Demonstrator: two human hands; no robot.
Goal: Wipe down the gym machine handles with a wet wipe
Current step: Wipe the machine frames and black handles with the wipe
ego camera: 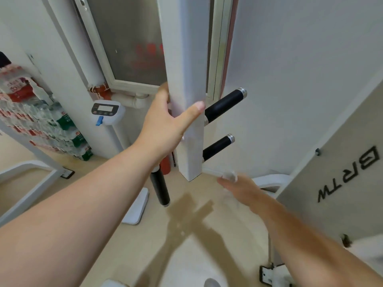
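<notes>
Black "BRTW" lettering (350,175), inverted, grey gym machine panel (323,220)

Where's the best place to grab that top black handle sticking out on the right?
Grab the top black handle around its middle, between the white post and the silver end cap. Come from the open right side with the wet wipe: it's a round bar slanting up and away from the post, free on that side.

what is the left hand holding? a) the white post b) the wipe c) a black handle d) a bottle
a: the left hand wraps round the white post, thumb across its front; the wipe is in the right hand.
</notes>
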